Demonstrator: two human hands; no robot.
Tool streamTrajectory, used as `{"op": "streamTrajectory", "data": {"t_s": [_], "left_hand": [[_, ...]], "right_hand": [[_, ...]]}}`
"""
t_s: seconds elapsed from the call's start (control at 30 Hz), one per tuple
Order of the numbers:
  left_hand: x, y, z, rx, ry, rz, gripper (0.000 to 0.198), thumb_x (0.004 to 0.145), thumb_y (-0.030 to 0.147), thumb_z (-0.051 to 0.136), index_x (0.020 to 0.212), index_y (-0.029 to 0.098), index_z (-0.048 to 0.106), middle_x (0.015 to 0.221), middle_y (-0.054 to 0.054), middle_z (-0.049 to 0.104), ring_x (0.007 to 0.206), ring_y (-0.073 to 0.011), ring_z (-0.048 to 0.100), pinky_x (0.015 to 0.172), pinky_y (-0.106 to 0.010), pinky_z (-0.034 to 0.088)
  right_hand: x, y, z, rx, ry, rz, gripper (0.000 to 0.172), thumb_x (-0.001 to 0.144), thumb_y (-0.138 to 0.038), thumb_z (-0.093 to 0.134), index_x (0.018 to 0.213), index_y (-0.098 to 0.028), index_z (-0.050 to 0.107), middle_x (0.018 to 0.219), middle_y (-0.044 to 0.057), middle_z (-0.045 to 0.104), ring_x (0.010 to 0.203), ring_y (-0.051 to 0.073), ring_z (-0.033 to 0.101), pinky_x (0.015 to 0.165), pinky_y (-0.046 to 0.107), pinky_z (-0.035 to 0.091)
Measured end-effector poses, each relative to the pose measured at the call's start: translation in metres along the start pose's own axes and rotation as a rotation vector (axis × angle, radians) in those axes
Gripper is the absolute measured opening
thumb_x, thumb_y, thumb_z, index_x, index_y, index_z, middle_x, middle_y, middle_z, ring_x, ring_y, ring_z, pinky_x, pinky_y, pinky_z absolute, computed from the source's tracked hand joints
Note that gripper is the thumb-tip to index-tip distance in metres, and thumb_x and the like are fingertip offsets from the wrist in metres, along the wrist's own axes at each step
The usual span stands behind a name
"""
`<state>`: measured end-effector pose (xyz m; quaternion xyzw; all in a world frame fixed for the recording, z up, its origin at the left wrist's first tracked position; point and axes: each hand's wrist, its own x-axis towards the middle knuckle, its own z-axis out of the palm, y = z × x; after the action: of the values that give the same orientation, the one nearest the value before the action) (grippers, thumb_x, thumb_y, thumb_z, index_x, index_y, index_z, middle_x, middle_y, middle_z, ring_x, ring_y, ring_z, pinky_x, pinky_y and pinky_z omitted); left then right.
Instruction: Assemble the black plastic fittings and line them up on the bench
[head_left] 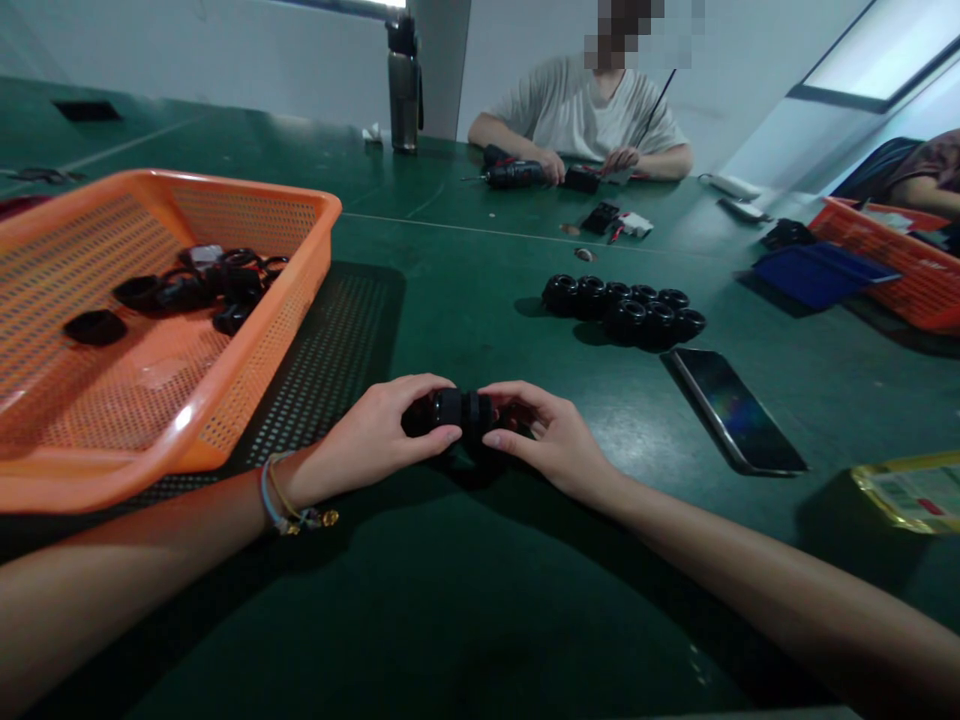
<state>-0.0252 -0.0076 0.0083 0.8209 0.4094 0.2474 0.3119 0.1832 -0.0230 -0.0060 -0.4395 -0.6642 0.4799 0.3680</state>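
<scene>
Both my hands meet over a black threaded plastic fitting (459, 411) resting just above the green table. My left hand (382, 432) is closed around its left end, thumb underneath and fingers curled over the top. My right hand (551, 437) grips the right end in the same way. A cluster of several similar black fittings (624, 310) stands upright on the table beyond my right hand. More black rings and parts (196, 285) lie in the orange mesh basket (247, 380) to my left.
A dark phone (736, 412) lies face up at right. A yellow-rimmed tray (911, 492) sits at the right edge. Across the table a person (592, 110) handles a power screwdriver (514, 174). A metal bottle (404, 85), a blue tray (817, 272) and another orange basket (900, 255) stand farther back.
</scene>
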Motion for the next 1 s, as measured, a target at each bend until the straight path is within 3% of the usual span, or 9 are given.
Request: {"op": "streamTrajectory", "data": {"t_s": [1.0], "left_hand": [[0.0008,-0.0012,0.0004,-0.005,0.008,0.000,0.034,0.078,0.038,0.054,0.100,0.013,0.060,0.093,-0.005,0.067,0.082,-0.0186,0.062,0.074,-0.028,0.048]], "right_hand": [[-0.0006,0.0013,-0.0013,-0.024,0.012,-0.015,0.033,0.067,-0.024,0.069,0.100,-0.022,0.064,0.095,0.003,0.065,0.082,0.017,0.061,0.072,0.032,0.048]]}}
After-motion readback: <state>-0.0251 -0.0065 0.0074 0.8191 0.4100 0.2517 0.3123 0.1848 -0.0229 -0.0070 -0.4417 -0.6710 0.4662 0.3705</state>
